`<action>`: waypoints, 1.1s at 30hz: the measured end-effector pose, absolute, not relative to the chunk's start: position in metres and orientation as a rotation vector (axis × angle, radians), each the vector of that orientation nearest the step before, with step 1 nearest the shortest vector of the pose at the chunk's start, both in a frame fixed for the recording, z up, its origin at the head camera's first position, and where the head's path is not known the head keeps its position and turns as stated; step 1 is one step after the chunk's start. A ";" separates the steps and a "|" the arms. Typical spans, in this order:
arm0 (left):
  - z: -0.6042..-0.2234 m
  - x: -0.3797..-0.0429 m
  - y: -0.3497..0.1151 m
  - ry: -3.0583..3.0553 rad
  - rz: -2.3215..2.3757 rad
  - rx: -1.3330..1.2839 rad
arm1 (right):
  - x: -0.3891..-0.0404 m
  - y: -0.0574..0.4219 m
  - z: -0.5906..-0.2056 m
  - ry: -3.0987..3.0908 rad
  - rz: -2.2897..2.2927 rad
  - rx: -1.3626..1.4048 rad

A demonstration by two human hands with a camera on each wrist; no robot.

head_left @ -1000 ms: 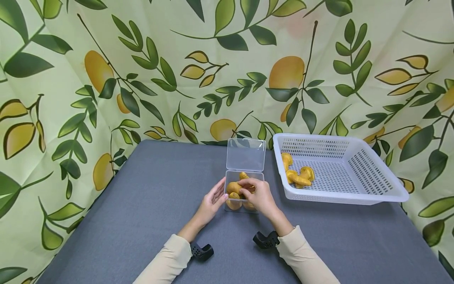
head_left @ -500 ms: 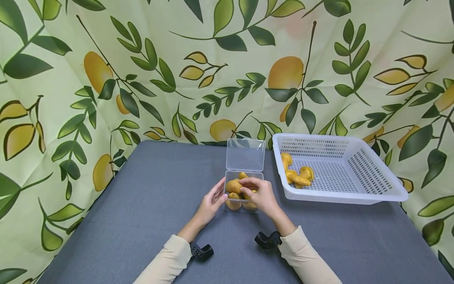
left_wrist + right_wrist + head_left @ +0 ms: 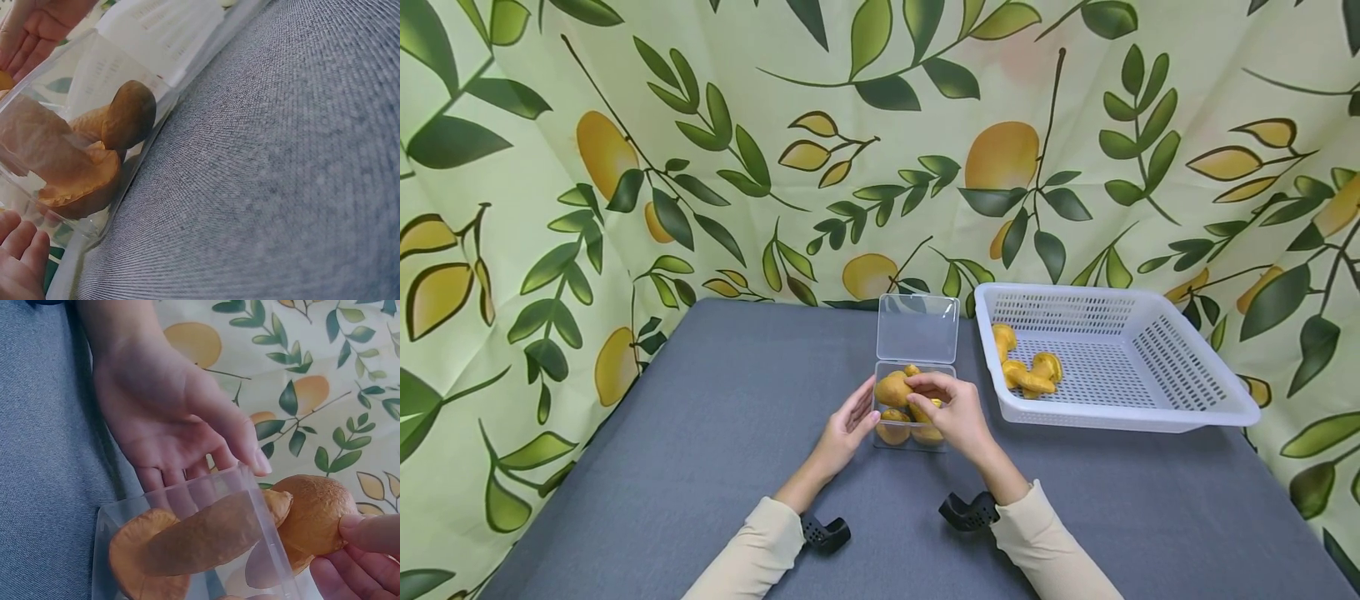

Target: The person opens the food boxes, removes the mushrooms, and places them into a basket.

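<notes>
A clear plastic box (image 3: 917, 426) stands on the table with its hinged lid (image 3: 917, 329) raised at the back. Several tan mushrooms (image 3: 892, 427) lie inside; a stem and cap (image 3: 131, 115) show through the wall in the left wrist view. My left hand (image 3: 841, 433) rests against the box's left side, fingers extended along the wall and thumb at the front rim (image 3: 247, 481). Between thumb and fingertips, my right hand (image 3: 957, 417) pinches a mushroom (image 3: 315, 519) with a broad rounded cap, tilted over the box opening. The right hand hides part of the box's contents.
A white perforated basket (image 3: 1135, 419) sits to the right of the box, holding several yellowish mushrooms (image 3: 1036, 377) at its left end. Grey cloth covers the table (image 3: 760, 375). Behind hangs a leaf-printed curtain (image 3: 737, 225).
The pinched mushroom has turned and shifted slightly left in my right hand, which has moved a little right. My left hand stays at the box's side. The basket's mushrooms stay put.
</notes>
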State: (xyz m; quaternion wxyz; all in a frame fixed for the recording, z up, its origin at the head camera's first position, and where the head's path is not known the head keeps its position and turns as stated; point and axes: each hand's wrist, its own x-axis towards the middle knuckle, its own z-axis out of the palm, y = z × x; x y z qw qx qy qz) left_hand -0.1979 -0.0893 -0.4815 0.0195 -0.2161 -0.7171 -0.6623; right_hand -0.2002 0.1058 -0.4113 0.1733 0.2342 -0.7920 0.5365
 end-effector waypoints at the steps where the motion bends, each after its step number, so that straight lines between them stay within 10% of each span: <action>1: -0.481 -0.198 -0.089 -2.227 -2.056 -0.668 | -0.200 0.106 -0.411 -2.243 1.514 0.671; 33: -0.482 -0.198 -0.090 -2.197 -2.038 -0.744 | -0.200 0.143 -0.382 -2.018 1.606 0.577</action>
